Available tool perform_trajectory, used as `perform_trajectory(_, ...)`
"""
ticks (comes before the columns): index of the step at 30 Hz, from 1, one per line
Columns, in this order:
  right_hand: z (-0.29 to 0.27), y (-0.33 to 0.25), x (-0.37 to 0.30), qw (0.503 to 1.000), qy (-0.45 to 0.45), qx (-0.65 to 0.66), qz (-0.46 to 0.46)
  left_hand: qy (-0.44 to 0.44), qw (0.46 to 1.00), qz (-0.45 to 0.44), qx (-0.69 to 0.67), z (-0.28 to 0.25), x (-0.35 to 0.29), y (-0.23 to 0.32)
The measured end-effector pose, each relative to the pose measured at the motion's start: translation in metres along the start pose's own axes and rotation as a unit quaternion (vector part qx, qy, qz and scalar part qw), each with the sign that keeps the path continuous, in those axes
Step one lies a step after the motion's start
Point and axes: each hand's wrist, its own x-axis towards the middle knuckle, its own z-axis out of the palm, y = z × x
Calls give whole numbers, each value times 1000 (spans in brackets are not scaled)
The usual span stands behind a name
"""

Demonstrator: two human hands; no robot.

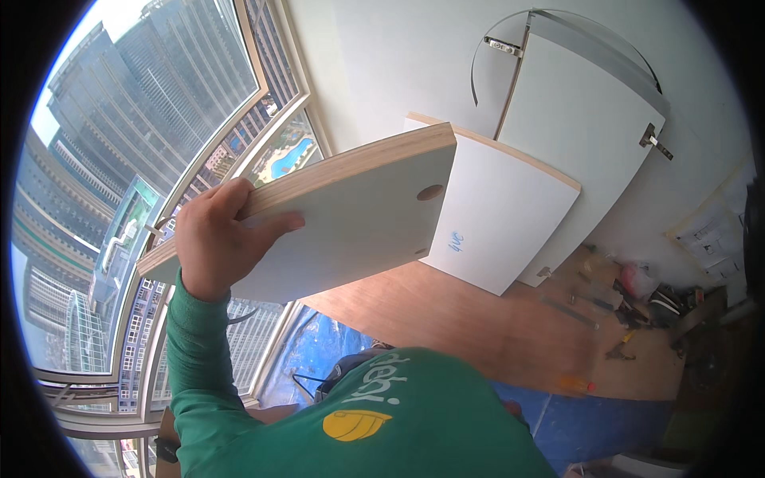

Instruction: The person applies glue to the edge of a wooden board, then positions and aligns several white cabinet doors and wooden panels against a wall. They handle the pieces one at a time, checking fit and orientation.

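Observation:
My left hand (213, 231) grips the long upper edge of a white cabinet door (358, 215). Its thumb lies on the white face and the fingers go over the raw plywood edge. The door is held up at a tilt in front of the window, with a round hinge hole (430, 193) near its right end. My right hand is out of sight; the green shirt hides the area below the door.
Another white panel (502, 207) with a blue handwritten mark leans at the wall, beside a taller door (574, 119) with metal hinges and loose edge banding (476, 76). Tools, including a hammer (621, 346), lie on a wooden board (494, 319) over blue sheeting (598, 422). Windows (159, 103) stand left.

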Motion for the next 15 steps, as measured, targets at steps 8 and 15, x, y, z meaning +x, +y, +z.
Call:
perform_trajectory(8,-90,-239,67,984,-59,48,164,-21,991,-96,87,13,62,-126)
perform_trajectory(15,-36,-232,76,877,-1,347,333,-46,994,-69,69,51,141,-181)
